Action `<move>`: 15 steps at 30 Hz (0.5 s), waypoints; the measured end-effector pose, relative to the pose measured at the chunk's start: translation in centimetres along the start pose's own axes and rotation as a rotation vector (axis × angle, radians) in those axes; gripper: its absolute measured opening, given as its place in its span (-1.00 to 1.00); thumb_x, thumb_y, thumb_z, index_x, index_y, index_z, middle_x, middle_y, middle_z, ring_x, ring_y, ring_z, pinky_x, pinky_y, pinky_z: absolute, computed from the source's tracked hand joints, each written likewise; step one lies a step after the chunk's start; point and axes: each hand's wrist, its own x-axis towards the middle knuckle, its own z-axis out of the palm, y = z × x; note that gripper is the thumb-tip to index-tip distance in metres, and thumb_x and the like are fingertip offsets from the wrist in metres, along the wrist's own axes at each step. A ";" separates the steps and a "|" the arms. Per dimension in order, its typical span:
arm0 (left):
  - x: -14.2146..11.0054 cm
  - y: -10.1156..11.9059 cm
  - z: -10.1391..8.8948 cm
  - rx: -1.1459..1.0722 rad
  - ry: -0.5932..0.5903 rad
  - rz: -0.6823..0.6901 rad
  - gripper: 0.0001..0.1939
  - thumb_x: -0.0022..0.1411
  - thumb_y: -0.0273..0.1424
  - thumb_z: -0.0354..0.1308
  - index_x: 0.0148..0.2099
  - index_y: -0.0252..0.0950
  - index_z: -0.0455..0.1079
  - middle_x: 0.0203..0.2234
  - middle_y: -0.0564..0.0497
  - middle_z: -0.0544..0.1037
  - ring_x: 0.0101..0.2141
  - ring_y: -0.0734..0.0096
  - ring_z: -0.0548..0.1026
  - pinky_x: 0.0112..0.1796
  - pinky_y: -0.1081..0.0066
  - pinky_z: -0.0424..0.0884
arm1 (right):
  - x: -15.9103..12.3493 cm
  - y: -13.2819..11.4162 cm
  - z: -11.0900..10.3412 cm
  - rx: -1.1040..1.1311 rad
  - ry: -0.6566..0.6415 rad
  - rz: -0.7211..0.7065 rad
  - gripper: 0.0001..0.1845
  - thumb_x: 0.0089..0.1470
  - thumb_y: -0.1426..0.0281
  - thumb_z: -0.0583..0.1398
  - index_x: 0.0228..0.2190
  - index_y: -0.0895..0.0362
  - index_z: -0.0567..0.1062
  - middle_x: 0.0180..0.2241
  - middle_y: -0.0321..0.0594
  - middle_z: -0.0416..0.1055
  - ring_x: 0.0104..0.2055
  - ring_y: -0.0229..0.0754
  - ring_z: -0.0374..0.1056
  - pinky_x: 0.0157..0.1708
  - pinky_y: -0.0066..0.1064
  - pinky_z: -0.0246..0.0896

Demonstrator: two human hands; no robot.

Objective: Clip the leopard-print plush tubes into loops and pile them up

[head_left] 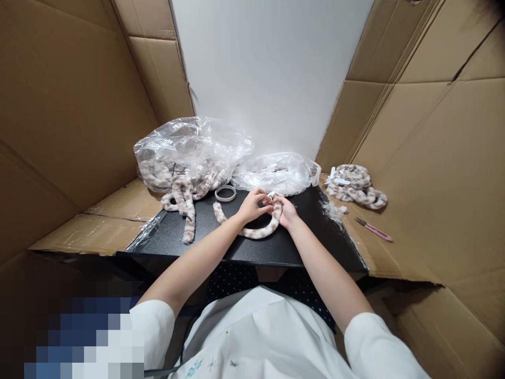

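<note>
A fluffy white strip with brown spots (pixel 260 231) curves over the black table top in front of me. My right hand (pixel 288 211) is closed round its raised end. Opposite it, my left hand (pixel 252 205) has its fingers bent in a pinch at that same end, where a small white piece shows between the two hands. What exactly the left fingertips grip is too small to make out. The strip's other end lies beyond my left forearm, which covers part of it. A roll of clear tape (pixel 225 193) lies flat on the table, left of my hands.
Behind stand a large clear plastic bag (pixel 193 142) of spotted furry strips and a smaller plastic bag (pixel 278 171). On the right cardboard are a pile of furry strips (pixel 353 184), plastic scraps (pixel 335 210) and pink-handled tweezers (pixel 374 230). Cardboard walls (pixel 445 152) flank the black table (pixel 315 242).
</note>
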 end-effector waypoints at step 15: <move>0.8 -1.9 -0.1 -0.539 0.151 -0.362 -0.61 -0.09 -0.11 0.38 -0.37 -0.35 0.51 -0.41 -0.01 0.56 -0.32 0.37 0.47 -0.17 0.36 0.36 | -0.6 0.6 1.1 -0.501 -0.001 -0.202 -0.84 -0.03 0.33 0.17 -0.57 0.10 0.33 -0.73 -0.52 0.13 -0.72 -0.42 0.01 -0.64 -0.52 0.14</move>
